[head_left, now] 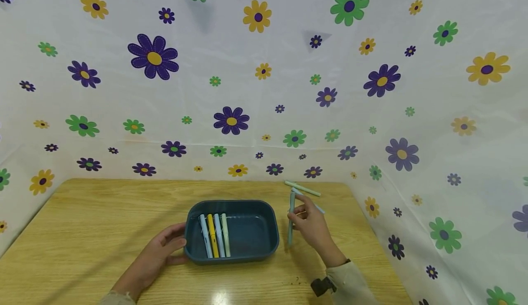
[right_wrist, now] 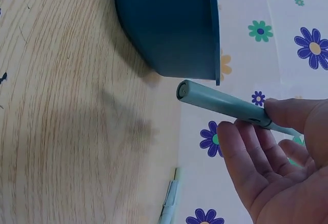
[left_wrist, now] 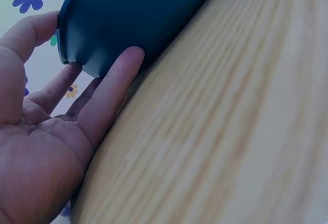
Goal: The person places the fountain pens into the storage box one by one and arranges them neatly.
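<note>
A dark blue rectangular box [head_left: 252,236] stands on the table in the head view. Several capped pens lie side by side in its left half: light blue ones, a yellow pen [head_left: 212,235] and a pale green pen [head_left: 225,235]. My left hand [head_left: 152,254] touches the box's left end, its extended fingers against the wall and rim. Right of the box, my right hand [head_left: 312,224] pinches a grey-green pen [right_wrist: 220,101] between thumb and fingertips. That pen is held upright in the head view, its lower end apart from the box wall.
Behind the right hand, a light blue pen [head_left: 320,209] lies partly hidden on the wooden table [head_left: 123,213]. Farther back is another pale green pen [head_left: 303,188]. A white flower-printed cloth [head_left: 231,89] rises along the table's back and sides. Small dark specks mark the front right.
</note>
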The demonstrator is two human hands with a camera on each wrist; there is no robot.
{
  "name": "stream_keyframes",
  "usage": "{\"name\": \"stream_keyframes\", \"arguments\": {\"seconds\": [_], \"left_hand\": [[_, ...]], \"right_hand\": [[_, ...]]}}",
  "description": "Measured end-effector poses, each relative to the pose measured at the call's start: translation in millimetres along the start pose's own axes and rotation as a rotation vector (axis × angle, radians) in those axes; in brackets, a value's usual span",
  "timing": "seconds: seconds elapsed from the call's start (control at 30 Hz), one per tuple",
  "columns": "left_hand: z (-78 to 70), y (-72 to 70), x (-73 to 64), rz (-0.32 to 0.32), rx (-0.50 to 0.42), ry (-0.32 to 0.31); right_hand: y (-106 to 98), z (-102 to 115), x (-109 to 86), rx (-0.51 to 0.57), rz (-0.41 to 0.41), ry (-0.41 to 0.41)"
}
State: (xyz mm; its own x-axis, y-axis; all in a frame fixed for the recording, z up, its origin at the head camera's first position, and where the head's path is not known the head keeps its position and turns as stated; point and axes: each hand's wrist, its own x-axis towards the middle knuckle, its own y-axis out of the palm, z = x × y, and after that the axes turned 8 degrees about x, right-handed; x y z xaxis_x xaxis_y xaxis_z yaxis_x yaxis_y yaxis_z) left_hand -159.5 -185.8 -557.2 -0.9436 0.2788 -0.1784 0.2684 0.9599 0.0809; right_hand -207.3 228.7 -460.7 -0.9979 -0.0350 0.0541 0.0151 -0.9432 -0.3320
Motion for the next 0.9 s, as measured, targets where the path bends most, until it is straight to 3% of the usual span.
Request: {"name": "stream_keyframes", "arguments": {"seconds": [0.3,0.9], "left_hand": [[0.7,0.2,0.5,-0.002,-0.001,0.006],[0.6,-0.2,-0.6,0.005,0.007,0.003]], "right_hand": [[1.7,-2.6,1.9,0.047,0.0,0.052],[10.1,-3.1,2.0,0.024,0.0,0.021]]}}
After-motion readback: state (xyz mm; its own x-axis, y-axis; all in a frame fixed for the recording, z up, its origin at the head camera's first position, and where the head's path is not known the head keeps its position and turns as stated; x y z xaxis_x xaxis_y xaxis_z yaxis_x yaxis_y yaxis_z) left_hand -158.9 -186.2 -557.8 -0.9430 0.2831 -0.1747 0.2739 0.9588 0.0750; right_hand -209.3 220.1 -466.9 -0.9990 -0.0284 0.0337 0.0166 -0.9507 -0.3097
